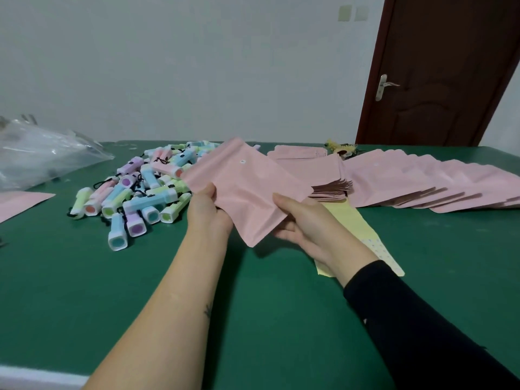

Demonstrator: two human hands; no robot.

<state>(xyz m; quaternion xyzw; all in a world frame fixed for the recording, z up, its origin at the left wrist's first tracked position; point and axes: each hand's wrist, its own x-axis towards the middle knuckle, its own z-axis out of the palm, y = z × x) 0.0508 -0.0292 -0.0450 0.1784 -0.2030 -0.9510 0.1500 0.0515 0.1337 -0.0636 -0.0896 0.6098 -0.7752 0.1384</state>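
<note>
A flat pink pouch [242, 181] is held tilted above the green table [84, 291], near the middle. My left hand [206, 212] grips its left edge, thumb on top. My right hand [301, 223] pinches its lower right edge, thumb on top and fingers underneath. A heap of small pastel flashlights [135, 192] with black cords lies to the left of the pouch. To the right, several more pink pouches [416, 181] lie fanned out in a row, and a stack of them [318, 173] sits just behind my right hand.
A yellow sheet [354, 220] lies on the table under my right wrist. A crumpled clear plastic bag [42, 156] sits at the far left, with another pink pouch [19, 202] below it. A dark wooden door [450, 66] stands at the back right.
</note>
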